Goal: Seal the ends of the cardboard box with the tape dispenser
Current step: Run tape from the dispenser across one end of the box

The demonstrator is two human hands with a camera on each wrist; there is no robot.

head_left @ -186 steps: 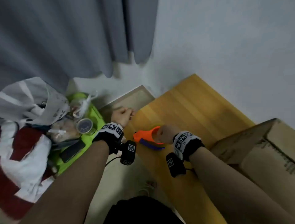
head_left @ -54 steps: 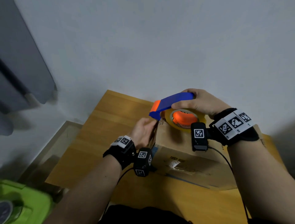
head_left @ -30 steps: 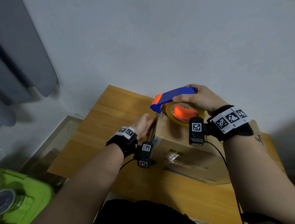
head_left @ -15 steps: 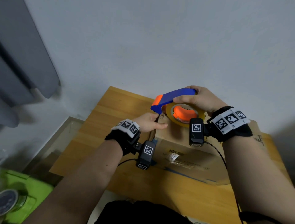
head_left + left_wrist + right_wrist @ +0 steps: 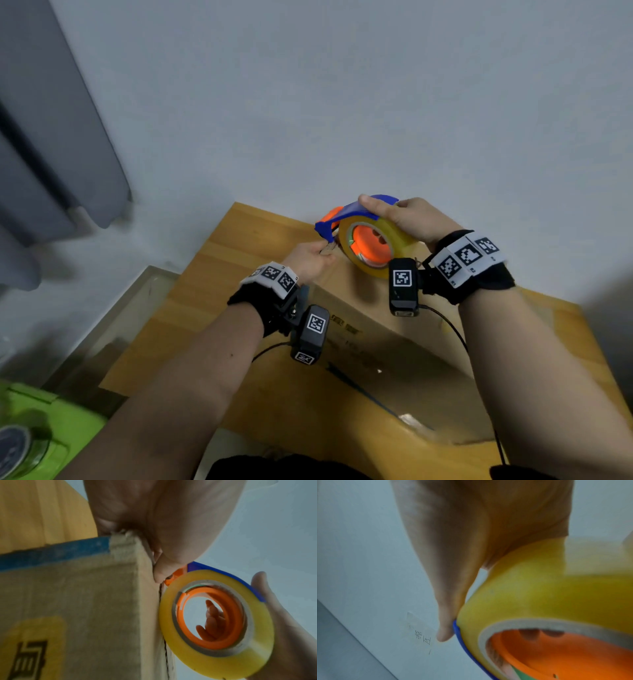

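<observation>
The cardboard box lies on the wooden table, its printed side toward me. Above its far left corner my right hand grips the tape dispenser from the top, thumb on the blue guard, over a yellow tape roll on an orange hub. My left hand is at the dispenser's front, fingers pinched together on the tape end beside the blade. In the left wrist view that hand's fingertips sit at the box top corner, touching the dispenser. The clear tape itself is hard to see.
A pale wall stands right behind the table. A grey curtain hangs at the left. A green container sits low at the left, beyond a glass-topped surface beside the table.
My right hand has lifted and tilted the dispenser off the box top. My left hand has risen from the box's edge to the dispenser's front and pinched there.
</observation>
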